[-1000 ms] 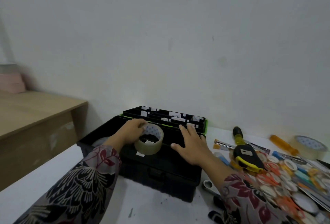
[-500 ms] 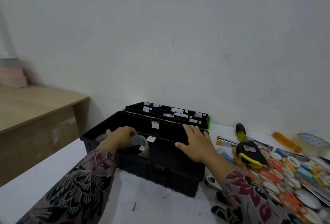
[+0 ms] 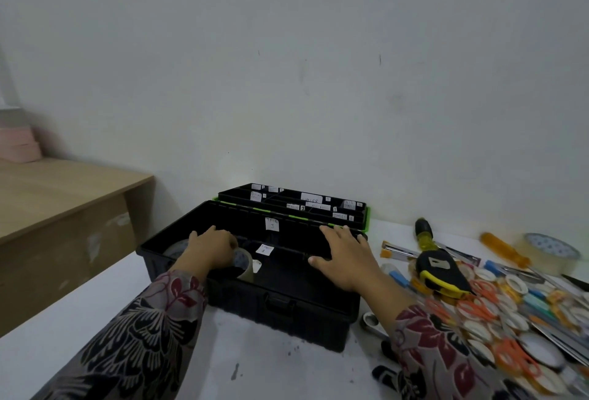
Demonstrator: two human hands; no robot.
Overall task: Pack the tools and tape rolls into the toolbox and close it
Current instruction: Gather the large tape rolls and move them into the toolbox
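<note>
The white table (image 3: 95,320) carries everything. At its centre the black toolbox (image 3: 287,310) is stood open, its lid (image 3: 366,227) laid back toward 12 o'clock against the wall. At 3 to 4 o'clock of the box a heap of tools (image 3: 497,304) is spread, with a tape measure (image 3: 439,269) on its near edge and a loose tape roll (image 3: 548,251) at 2 o'clock.

Packing is judged barely begun. One grey roll (image 3: 177,248) is seen in the box's 9 o'clock end, a clear tape roll (image 3: 245,264) is being set beside it, and nearly the whole heap is left. The lid is not yet shut.

The left hand (image 3: 208,251) is sunk inside the box, fingers curled round the clear tape roll. The right hand (image 3: 345,261) is laid flat over the box's 3 o'clock half, fingers straight and spread, nothing held.

The box's rim stands above the held roll. Bare table is offered at 6 to 8 o'clock, while the heap is crowded close to the box's 3 o'clock wall.
</note>
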